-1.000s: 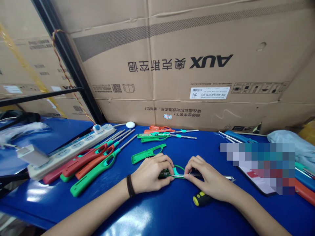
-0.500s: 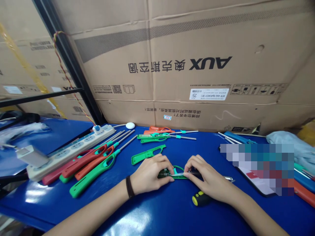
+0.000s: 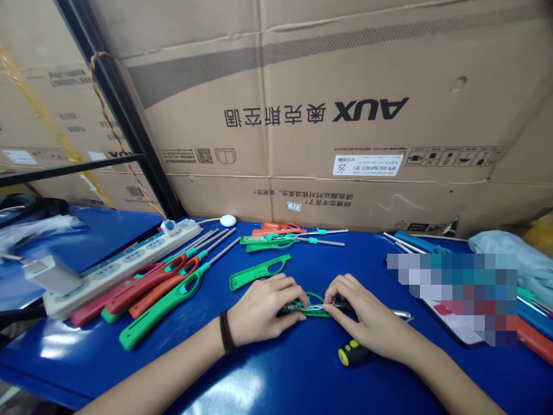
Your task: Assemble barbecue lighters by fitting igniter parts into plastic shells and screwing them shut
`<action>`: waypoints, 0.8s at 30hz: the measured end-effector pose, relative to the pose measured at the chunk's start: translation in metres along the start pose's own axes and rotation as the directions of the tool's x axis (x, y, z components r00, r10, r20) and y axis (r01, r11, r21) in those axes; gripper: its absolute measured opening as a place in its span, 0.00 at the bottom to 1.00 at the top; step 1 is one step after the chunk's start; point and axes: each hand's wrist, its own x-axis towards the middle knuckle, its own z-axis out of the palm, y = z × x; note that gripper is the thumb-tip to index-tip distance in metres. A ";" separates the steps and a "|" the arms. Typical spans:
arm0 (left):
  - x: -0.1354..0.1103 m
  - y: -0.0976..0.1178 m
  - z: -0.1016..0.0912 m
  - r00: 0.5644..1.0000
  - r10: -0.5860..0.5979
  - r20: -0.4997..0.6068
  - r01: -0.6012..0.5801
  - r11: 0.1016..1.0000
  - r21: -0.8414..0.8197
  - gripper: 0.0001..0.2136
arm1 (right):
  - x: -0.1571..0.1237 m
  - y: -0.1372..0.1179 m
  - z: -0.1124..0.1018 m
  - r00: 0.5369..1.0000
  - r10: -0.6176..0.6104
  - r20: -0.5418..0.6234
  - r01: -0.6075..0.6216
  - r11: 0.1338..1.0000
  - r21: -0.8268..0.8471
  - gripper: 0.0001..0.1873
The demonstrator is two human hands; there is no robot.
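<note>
An opened green gas lighter [image 3: 317,313] lies on the blue table between my hands, its inner parts partly showing. My left hand [image 3: 276,305], with a dark band at the wrist, is closed on the lighter's left end, thumb and fingers around it. My right hand [image 3: 356,311] is closed in a pinch on a thin whitish tube [image 3: 317,306] at the lighter's right part. A dark piece under the right fingers is mostly hidden. A metal rod end [image 3: 402,314] pokes out past that hand. Below it lies a black-and-yellow screwdriver handle [image 3: 352,352]. Behind my left hand rests a loose green shell half [image 3: 259,272].
Several red, orange and green lighters [image 3: 159,288] lean by a white power strip [image 3: 123,259] on the left. Opened lighters [image 3: 276,242] lie at the back. A phone-like slab [image 3: 458,328], partly blurred out, lies right. A large cardboard box [image 3: 302,138] stands behind.
Both hands stay almost in place on the lighter. The left fingers have shifted slightly, and a little more of the lighter's inside shows between the hands.
</note>
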 end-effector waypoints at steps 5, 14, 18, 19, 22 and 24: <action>-0.001 -0.001 0.001 0.999 0.039 0.002 -0.039 0.999 0.030 0.04 | 0.000 0.000 -0.001 1.000 -0.004 0.009 0.004 1.000 -0.014 0.04; -0.001 -0.003 0.002 0.998 0.058 0.003 -0.058 0.998 0.009 0.04 | -0.001 -0.002 -0.004 1.000 -0.012 0.019 0.014 0.995 -0.101 0.05; -0.001 -0.003 0.003 0.999 0.042 -0.001 -0.042 0.999 -0.008 0.04 | 0.000 -0.005 -0.005 0.999 0.003 0.038 0.001 0.993 -0.114 0.06; -0.001 -0.003 0.003 0.999 0.038 -0.001 -0.038 0.999 -0.013 0.04 | 0.000 -0.006 -0.006 0.999 0.006 0.038 -0.002 0.993 -0.115 0.06; -0.001 -0.002 0.002 1.000 0.026 -0.002 -0.026 0.999 -0.024 0.04 | 0.000 -0.007 -0.007 0.999 0.006 0.034 -0.002 0.994 -0.111 0.06; -0.001 -0.002 0.002 1.000 0.025 -0.003 -0.025 0.999 -0.029 0.05 | -0.001 -0.007 -0.007 0.999 -0.001 0.039 0.005 0.995 -0.101 0.06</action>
